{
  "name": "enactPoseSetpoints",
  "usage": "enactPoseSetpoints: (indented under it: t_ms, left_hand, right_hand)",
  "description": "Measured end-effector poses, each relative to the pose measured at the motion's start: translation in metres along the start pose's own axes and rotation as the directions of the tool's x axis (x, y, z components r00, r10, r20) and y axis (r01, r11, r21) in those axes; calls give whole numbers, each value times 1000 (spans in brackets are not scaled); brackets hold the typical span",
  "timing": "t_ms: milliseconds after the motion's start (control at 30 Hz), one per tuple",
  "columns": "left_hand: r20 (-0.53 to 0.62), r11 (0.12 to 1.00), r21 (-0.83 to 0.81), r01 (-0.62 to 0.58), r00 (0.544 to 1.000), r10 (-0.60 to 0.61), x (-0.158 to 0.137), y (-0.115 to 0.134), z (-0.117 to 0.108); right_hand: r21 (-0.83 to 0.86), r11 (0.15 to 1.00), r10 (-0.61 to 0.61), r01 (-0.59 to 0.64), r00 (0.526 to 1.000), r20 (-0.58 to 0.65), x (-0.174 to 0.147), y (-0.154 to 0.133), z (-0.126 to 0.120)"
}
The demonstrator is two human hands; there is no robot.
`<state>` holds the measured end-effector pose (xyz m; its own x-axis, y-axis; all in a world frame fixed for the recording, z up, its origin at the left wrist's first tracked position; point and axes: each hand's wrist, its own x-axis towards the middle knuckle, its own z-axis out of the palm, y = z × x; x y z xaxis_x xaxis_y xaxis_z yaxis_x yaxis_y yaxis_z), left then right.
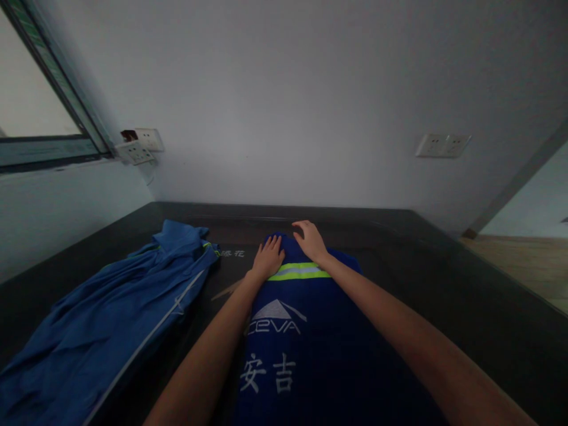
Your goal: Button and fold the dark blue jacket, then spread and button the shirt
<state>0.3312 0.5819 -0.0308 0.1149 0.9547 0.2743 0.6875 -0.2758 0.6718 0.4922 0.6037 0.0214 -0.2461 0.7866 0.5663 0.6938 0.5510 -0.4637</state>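
A dark blue work shirt [306, 343] lies folded lengthwise on the black table [465, 296], back up, with a white logo, white characters and a yellow-grey reflective stripe. My left hand [268, 258] rests flat on its far left end, fingers spread. My right hand [310, 239] presses on the far right end, just beyond the stripe, fingers curled over the edge. Both forearms stretch out over the shirt.
A lighter blue garment [115, 313] lies crumpled on the left part of the table. A white wall stands behind the table, with sockets [442, 145] on the right and sockets [138, 148] near the window on the left. The floor shows at the right.
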Motion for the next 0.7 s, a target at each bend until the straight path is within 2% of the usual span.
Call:
enactPoseSetpoints:
  t_ms: [67, 167, 267, 367, 467, 600, 633, 700]
  left_hand:
    - [22, 998, 56, 7, 1000, -8, 0, -3, 2]
    - [89, 973, 230, 21, 995, -42, 1, 0, 0]
    - [174, 910, 415, 5, 981, -84, 1, 7, -4]
    - [182, 854, 518, -46, 982, -58, 0, 13, -7]
    - [115, 806, 586, -83, 993, 19, -1, 24, -6]
    - [41, 830, 549, -95, 995, 87, 2, 40, 3]
    - [59, 839, 534, -101, 995, 83, 3, 42, 5]
    - [125, 846, 522, -112, 991, 55, 4, 43, 11]
  right_hand:
    - [-8, 1000, -29, 29, 999, 27, -23, 4, -28]
    - [-48, 999, 18, -14, 997, 74, -72, 18, -78]
    - [-68, 986, 157, -150, 982, 108, -126, 35, -125]
    - [-57, 939, 345, -340, 926, 152, -169, 44, -158]
    - [-20, 891, 445, -454, 864, 234, -186, 39, -169]
    - [64, 784, 556, -618, 744, 370, -183, 17, -161]
    - [50, 783, 559, -620, 737, 381, -181, 10, -157]
    - [-20, 833, 522, -552, 774, 358, -182, -1, -153]
